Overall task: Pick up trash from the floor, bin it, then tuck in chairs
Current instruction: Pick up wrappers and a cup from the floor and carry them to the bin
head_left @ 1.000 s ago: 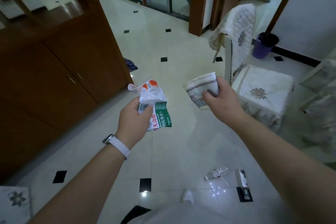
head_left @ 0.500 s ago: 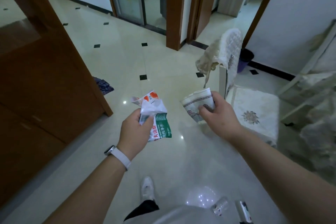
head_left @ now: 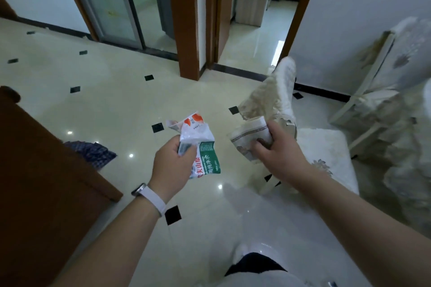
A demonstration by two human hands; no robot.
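My left hand, with a white watch band on the wrist, grips a crumpled plastic wrapper printed in white, green and red. My right hand grips a folded, patterned paper packet. Both hands are held out in front of me above the tiled floor. Just past my right hand stands a chair with a white embroidered seat cover and a lacy cloth over its back. The bin is not in view.
A brown wooden cabinet fills the left side, with a dark checked cloth on the floor at its corner. More covered chairs stand at the right by the wall. Open doorways lie ahead. My foot shows at the bottom.
I have walked forward: the doorways and the chair are closer, the purple bucket and the floor bottles have left view. Both hands keep the same hold on their trash.
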